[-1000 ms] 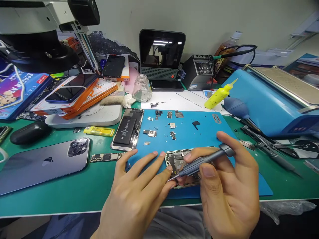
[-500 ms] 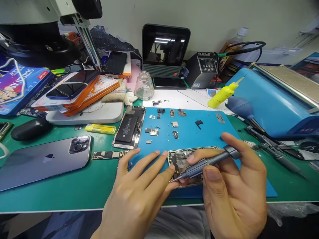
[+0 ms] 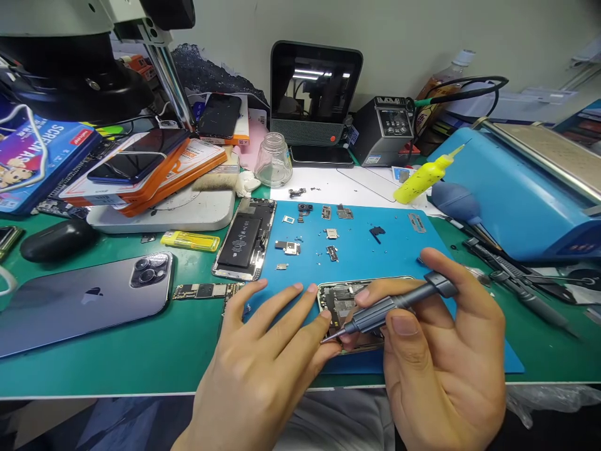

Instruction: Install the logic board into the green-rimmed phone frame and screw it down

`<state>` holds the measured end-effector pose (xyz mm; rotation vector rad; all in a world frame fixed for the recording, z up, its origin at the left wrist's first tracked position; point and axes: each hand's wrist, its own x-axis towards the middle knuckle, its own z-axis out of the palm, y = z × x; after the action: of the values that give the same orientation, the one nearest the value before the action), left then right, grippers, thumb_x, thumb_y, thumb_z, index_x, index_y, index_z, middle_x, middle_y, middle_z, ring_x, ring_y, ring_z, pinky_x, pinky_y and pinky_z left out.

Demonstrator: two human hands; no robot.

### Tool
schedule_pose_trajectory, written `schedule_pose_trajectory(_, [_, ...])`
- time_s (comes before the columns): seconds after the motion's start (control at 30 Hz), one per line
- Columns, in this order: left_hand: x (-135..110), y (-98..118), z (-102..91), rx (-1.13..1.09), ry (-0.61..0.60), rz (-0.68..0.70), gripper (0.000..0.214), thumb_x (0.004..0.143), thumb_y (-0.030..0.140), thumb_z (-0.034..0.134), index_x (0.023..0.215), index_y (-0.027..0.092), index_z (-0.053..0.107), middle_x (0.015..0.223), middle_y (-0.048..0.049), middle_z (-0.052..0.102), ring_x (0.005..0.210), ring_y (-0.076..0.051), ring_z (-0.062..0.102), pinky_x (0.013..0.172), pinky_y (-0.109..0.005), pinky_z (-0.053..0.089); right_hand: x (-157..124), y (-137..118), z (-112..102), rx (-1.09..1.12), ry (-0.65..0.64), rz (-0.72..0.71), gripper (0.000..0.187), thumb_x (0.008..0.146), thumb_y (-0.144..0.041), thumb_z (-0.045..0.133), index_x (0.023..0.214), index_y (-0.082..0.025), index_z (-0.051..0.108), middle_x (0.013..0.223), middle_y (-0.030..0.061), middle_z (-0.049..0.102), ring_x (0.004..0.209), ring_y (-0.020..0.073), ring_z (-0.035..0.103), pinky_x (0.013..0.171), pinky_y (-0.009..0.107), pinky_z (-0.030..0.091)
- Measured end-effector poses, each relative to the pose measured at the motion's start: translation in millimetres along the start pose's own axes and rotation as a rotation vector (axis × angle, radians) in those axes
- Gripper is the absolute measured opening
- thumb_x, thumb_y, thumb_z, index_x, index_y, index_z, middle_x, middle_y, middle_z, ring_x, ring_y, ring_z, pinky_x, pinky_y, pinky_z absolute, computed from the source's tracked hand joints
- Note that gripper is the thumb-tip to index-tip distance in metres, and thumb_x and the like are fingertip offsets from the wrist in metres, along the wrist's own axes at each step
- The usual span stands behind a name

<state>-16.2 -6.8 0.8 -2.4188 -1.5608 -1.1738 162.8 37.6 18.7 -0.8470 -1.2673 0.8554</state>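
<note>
My right hand (image 3: 436,351) is closed around a grey precision screwdriver (image 3: 375,314), tilted with its bit pointing down to the left. The bit reaches the near left corner of an opened phone housing (image 3: 345,305), between my left thumb and index finger. My left hand (image 3: 263,357) holds that corner with thumb and index finger, its other fingers spread over the blue mat (image 3: 305,266). The hands cover much of the housing, and what the bit touches is too small to tell. Beyond lie a SIM tray (image 3: 288,220), a camera module (image 3: 305,208) and several small metal parts (image 3: 332,253).
At left are a phone chassis with battery (image 3: 239,241), a logic board (image 3: 206,291), a yellow lighter (image 3: 190,241) and a dark phone (image 3: 89,300). Behind stand a glass jar (image 3: 273,163) and a yellow bottle (image 3: 422,180). Tweezers (image 3: 511,282) and a blue machine (image 3: 516,194) are at right.
The whole view has shifted slightly. Both hands, the screwdriver and the phone housing keep nearly the same places relative to each other.
</note>
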Motion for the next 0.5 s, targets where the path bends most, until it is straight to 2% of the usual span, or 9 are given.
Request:
schedule_pose_trajectory(0.13, [-0.1,-0.6,0.7,-0.001,0.026,-0.011,0.021,0.126,0.031,0.064,0.132,0.024,0.083,0.141,0.002,0.091,0.136,-0.021,0.085,0.14,-0.041,0.036,1.7,0.4,-1.7,-0.011,0.016,-0.023,0.049,0.115,-0.02,0.075,0.161,-0.038,0.074,0.103,0.0028,0.085,0.083,0.0169,0.08,0.057,0.021,0.069])
schedule_pose_trajectory(0.2, [0.0,-0.3,1.8,0.004,0.041,-0.01,0.021,0.126,0.032,0.065,0.131,0.023,0.083,0.141,0.0009,0.091,0.134,-0.021,0.085,0.14,-0.041,0.036,4.3,-1.1,-1.5,-0.022,0.074,-0.103,0.05,0.113,-0.018,0.075,0.16,-0.035,0.076,0.101,0.0032,0.085,0.083,0.018,0.081,0.056,0.022,0.068])
schedule_pose_trajectory(0.3, [-0.2,0.8,2.8,0.005,0.052,0.016,0.021,0.126,0.028,0.064,0.131,0.023,0.084,0.139,-0.001,0.092,0.131,-0.02,0.087,0.135,-0.039,0.042,11.6,-3.1,-0.8,-0.139,0.145,-0.27,0.061,0.107,-0.011,0.08,0.164,-0.033,0.076,0.105,0.0058,0.085,0.088,0.022,0.085,0.063,0.028,0.073])
schedule_pose_trajectory(0.4, [-0.5,1.1,3.0,0.003,0.046,0.04,0.021,0.125,0.025,0.064,0.128,0.022,0.084,0.138,-0.0024,0.092,0.129,-0.021,0.087,0.127,-0.037,0.047,19.8,0.0,-2.1,-0.293,-0.001,-0.352,0.073,0.103,-0.003,0.079,0.168,-0.035,0.072,0.107,0.0051,0.084,0.078,0.0205,0.084,0.061,0.028,0.073])
schedule_pose_trajectory(0.5, [-0.3,0.2,3.1,0.006,0.051,0.041,0.022,0.125,0.024,0.064,0.127,0.022,0.085,0.136,-0.0029,0.093,0.128,-0.022,0.087,0.126,-0.038,0.048,22.2,8.6,-6.8,-0.373,-0.155,-0.341,0.072,0.099,-0.002,0.081,0.165,-0.031,0.073,0.104,0.0052,0.084,0.068,0.017,0.079,0.056,0.026,0.07])
